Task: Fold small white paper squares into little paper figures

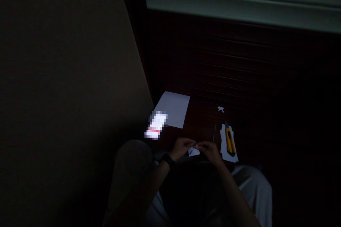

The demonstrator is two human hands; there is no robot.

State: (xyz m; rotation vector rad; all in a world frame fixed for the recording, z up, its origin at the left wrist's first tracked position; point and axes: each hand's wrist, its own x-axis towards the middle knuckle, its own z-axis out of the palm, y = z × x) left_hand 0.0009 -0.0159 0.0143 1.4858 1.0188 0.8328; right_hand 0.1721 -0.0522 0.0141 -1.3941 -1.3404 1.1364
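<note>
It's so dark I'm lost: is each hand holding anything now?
Left hand: curled in at the small white paper; grip unclear.
Right hand: curled toward the same paper; grip unclear.

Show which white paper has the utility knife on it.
The piece right of the right hand: the utility knife lies on it, unlike the large sheet, the scrap and the small piece by the left hand.

Things are borne by a dark, reddish-brown surface; table or floor cannot be told. The large white sheet appears overlapped at its near left edge by a lit, blurred screen. Right of the sheet are laid paper scraps, a slim dark stick and a cut white piece.
</note>
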